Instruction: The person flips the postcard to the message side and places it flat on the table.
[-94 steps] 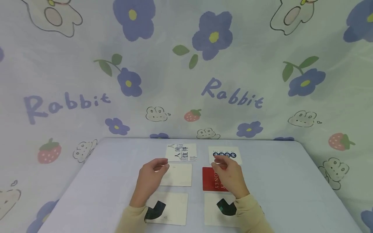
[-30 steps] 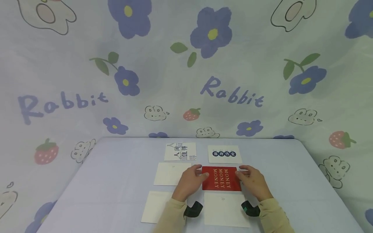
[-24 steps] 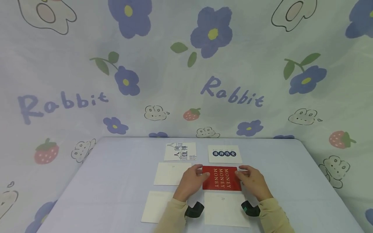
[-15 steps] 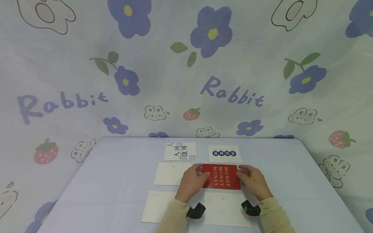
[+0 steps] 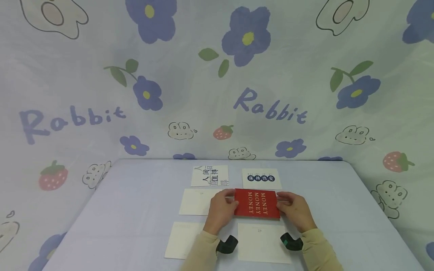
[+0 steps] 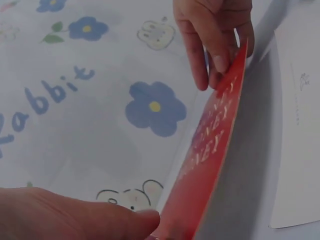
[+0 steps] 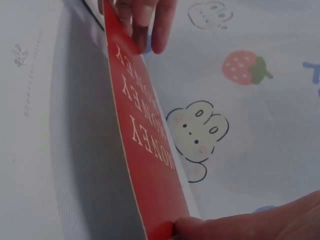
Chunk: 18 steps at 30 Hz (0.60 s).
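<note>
The red "MONEY" postcard [image 5: 256, 203] is held just above the white-covered table [image 5: 135, 210], pinched at its two short ends, a shadow beneath it in the wrist views. At the postcard's left end, the left hand [image 5: 220, 210] has its thumb laid on the printed face and its bent fingers at the edge; the forearm, in a beige sleeve [image 5: 200, 250], slants in from the near side. The right hand [image 5: 296, 211] mirrors it at the right end, thumb against the edge, fingers curved inward, forearm angling in from the near right.

Directly on the near side of the red postcard lies a cream card [image 5: 262, 244]; another cream card [image 5: 193, 202] sits to its left, partly behind the left hand. Beyond it lies a white card with four blue circles [image 5: 261, 178].
</note>
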{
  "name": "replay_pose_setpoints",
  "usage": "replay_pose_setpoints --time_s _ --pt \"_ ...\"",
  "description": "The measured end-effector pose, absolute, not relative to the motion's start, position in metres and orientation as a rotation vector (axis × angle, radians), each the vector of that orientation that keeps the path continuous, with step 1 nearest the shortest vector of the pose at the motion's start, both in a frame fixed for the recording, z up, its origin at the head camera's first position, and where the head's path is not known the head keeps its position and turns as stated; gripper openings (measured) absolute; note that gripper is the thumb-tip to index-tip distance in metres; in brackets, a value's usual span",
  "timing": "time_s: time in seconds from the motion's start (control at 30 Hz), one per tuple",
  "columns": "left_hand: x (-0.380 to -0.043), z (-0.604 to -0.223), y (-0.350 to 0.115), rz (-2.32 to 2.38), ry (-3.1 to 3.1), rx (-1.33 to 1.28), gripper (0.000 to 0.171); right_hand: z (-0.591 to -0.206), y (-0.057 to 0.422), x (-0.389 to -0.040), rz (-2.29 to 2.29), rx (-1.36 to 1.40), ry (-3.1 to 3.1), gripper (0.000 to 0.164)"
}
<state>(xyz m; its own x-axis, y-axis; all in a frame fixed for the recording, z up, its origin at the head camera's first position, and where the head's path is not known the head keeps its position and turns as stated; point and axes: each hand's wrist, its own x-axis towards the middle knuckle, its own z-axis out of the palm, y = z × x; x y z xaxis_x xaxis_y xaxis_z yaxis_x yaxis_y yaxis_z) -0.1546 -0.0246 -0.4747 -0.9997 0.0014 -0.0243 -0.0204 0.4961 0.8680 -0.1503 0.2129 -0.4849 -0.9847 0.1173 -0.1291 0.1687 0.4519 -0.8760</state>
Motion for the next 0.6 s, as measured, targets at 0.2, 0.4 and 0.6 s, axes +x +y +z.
replay_pose_setpoints --time_s 0.2,0.4,0.6 --pt "-0.1578 -0.4774 -0.0248 1.622 2.705 -0.053 0.036 -0.4850 0.2123 -0.1502 -1.619 0.276 2.605 0.042" --pt "-0.1599 -0.4781 -0.0242 1.643 2.695 -0.104 0.035 -0.4855 0.2123 -0.1509 -1.616 0.277 2.597 0.042" --pt "-0.1602 -0.4793 -0.0254 1.671 2.677 -0.099 0.036 -0.4871 0.2134 -0.1515 -1.595 0.298 2.600 0.042"
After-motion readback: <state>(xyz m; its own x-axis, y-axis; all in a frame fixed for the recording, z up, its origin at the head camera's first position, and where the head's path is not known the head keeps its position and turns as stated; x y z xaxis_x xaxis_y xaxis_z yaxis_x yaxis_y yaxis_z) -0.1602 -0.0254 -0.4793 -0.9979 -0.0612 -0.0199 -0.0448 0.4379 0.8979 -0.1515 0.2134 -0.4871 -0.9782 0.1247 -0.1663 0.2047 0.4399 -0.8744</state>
